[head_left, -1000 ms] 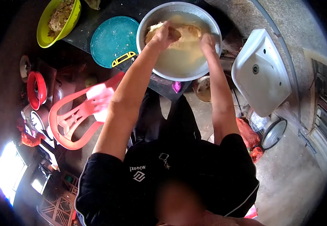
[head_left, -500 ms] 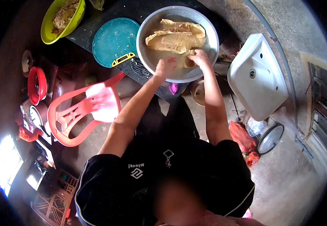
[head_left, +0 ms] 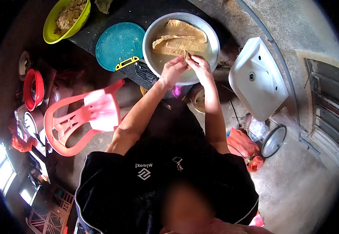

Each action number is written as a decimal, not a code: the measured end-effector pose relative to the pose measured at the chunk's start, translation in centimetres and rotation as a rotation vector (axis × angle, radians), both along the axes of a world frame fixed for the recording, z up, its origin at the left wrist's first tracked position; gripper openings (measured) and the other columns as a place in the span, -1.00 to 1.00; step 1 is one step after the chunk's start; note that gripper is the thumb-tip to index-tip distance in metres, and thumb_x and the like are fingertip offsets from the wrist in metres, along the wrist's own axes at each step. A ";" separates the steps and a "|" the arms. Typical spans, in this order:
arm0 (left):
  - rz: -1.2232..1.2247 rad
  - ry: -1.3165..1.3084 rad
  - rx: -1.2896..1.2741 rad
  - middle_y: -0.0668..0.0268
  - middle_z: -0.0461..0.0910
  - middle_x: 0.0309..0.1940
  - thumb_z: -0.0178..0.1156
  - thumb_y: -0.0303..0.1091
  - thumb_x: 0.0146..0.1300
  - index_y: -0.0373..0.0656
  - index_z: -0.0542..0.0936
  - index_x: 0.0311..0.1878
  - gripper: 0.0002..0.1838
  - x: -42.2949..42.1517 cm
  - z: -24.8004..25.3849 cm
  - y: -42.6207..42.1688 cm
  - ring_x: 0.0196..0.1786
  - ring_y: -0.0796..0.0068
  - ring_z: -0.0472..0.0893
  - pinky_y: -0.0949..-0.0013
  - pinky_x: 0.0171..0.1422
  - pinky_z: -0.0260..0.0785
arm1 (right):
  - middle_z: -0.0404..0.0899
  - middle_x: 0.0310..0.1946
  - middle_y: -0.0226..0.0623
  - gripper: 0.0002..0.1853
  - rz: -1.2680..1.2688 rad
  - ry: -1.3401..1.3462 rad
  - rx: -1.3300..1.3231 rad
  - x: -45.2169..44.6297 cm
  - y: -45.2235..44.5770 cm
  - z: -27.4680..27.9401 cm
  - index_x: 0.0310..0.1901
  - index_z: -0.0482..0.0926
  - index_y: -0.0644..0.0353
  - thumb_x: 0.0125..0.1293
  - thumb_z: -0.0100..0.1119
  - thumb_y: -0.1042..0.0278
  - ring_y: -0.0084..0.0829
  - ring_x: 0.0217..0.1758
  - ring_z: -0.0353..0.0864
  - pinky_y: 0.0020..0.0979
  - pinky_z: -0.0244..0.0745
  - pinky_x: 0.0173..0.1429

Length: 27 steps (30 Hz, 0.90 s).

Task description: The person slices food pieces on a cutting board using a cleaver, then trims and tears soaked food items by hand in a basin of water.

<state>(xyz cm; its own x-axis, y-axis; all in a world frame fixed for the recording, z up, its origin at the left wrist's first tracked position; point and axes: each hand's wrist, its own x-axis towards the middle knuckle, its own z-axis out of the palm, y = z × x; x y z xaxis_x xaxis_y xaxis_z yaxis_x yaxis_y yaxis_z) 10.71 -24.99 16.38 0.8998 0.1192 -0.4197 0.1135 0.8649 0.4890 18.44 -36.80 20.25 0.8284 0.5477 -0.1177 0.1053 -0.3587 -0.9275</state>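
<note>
A wide metal basin (head_left: pixel 215 58) of cloudy water stands near the table edge. In it lie large, limp tan pieces (head_left: pixel 187 46) with ridged surfaces and curled edges; their exact kind cannot be told. Over the near side of the basin, my left hand (head_left: pixel 172 71) and my right hand (head_left: pixel 200 69) meet with fingers closed. Between the fingertips they pinch a small brownish-tan piece (head_left: pixel 187 56), its lower part hidden by the fingers.
Left of the basin lies a round teal cutting board (head_left: pixel 119 45) with a yellow handle. Beyond it, a lime-green bowl (head_left: pixel 49 33) holds tan shredded stuff. A pink plastic chair (head_left: pixel 103 111) stands to the left, a white sink (head_left: pixel 241 80) to the right.
My left hand, loose and apart before, has come to the right and closed beside my right hand. The small piece has been raised from the water to between the fingertips.
</note>
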 end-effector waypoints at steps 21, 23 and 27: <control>0.051 -0.002 0.068 0.26 0.60 -0.29 0.01 -0.50 0.29 -0.35 0.55 -0.16 -0.83 -1.0 0.7 1.3 -0.23 0.45 0.60 0.40 -0.04 0.51 | 0.61 -0.37 -0.24 -0.71 0.016 0.013 -0.050 -0.3 2.4 0.5 -0.09 0.57 0.25 0.12 0.28 0.42 -0.47 -0.33 0.59 -0.47 0.51 -0.24; 0.052 0.036 0.129 0.26 0.60 -0.29 0.02 -0.52 0.28 -0.34 0.56 -0.19 -0.85 -1.2 0.9 1.8 -0.25 0.47 0.60 0.43 -0.09 0.51 | 0.57 -0.27 -0.19 -0.55 0.081 -0.146 -0.159 -0.9 2.5 1.5 0.02 0.48 0.21 0.07 0.34 0.35 -0.35 -0.17 0.57 -0.37 0.49 -0.09; 0.045 0.079 0.068 0.24 0.61 -0.28 0.06 -0.49 0.29 -0.35 0.58 -0.15 -0.83 -1.0 0.4 2.7 -0.30 0.51 0.60 0.50 -0.15 0.51 | 0.48 -0.22 -0.18 -0.33 0.138 -0.407 -0.300 -1.9 2.6 1.7 0.13 0.31 0.12 -0.02 0.43 0.30 -0.23 -0.14 0.51 -0.30 0.45 -0.01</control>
<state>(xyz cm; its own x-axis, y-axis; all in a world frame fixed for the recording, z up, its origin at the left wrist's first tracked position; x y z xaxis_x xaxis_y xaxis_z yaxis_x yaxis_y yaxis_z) 9.72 -22.32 16.77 0.8572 0.1891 -0.4790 0.1162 0.8351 0.5376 16.53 -34.15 21.90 0.7620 0.6468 0.0305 0.5011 -0.5592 -0.6604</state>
